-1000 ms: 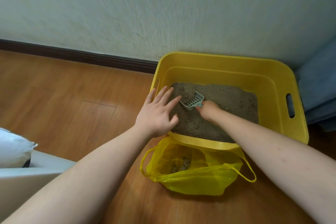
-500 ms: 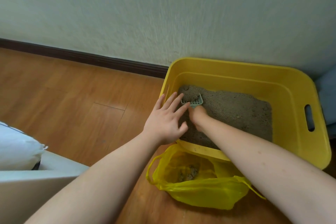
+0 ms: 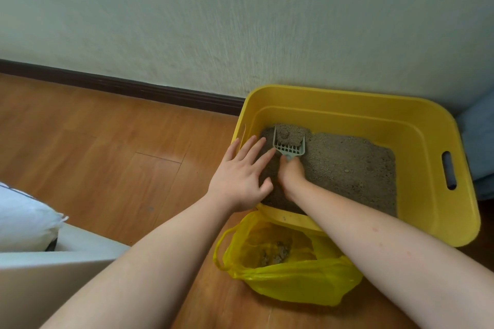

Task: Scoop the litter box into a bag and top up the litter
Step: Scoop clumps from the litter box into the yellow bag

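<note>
A yellow litter box (image 3: 417,125) stands against the wall, with brown litter (image 3: 347,165) inside it. My right hand (image 3: 292,172) grips the handle of a pale green slotted scoop (image 3: 290,147) in the box's far left corner. The scoop carries a heap of litter with clumps. My left hand (image 3: 240,176) rests with straight, spread fingers on the box's left rim. In front of the box an open yellow plastic bag (image 3: 294,283) lies on the floor with some clumps inside.
The wooden floor (image 3: 107,147) spreads to the left, ending at a dark skirting board (image 3: 120,88) under the pale wall. A white pillow (image 3: 24,219) and a pale furniture edge (image 3: 53,270) sit at lower left. Blue fabric (image 3: 478,141) lies right of the box.
My right hand has pushed the scoop from the middle of the litter to the far left corner, and it now carries a heap. My left hand stays on the rim.
</note>
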